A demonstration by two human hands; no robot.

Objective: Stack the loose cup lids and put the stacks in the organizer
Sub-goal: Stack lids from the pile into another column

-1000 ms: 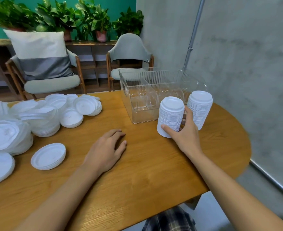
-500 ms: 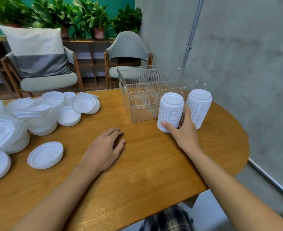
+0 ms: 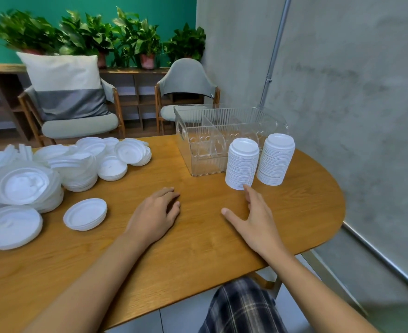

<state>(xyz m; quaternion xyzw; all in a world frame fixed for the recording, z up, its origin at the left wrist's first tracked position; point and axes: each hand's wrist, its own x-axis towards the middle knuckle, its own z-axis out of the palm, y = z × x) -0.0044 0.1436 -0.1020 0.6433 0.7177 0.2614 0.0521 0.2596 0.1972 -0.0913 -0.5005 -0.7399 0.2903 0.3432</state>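
On the wooden table (image 3: 198, 241), loose lids (image 3: 54, 169) lie heaped at the left; the clear organizer (image 3: 186, 140) stands far right, with two lid stacks (image 3: 276, 159) just on its near side. Your left hand (image 3: 155, 215) rests flat and relaxed. Your right hand (image 3: 256, 219) is spread and empty, beside the nearer stack (image 3: 242, 164).

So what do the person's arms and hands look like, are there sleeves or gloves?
Both arms are bare as far up as the picture shows, with no sleeves in view. The left hand and the right hand wear no gloves, and no ring, watch or bracelet shows. The only clothing visible is dark checked cloth with pale lines below.
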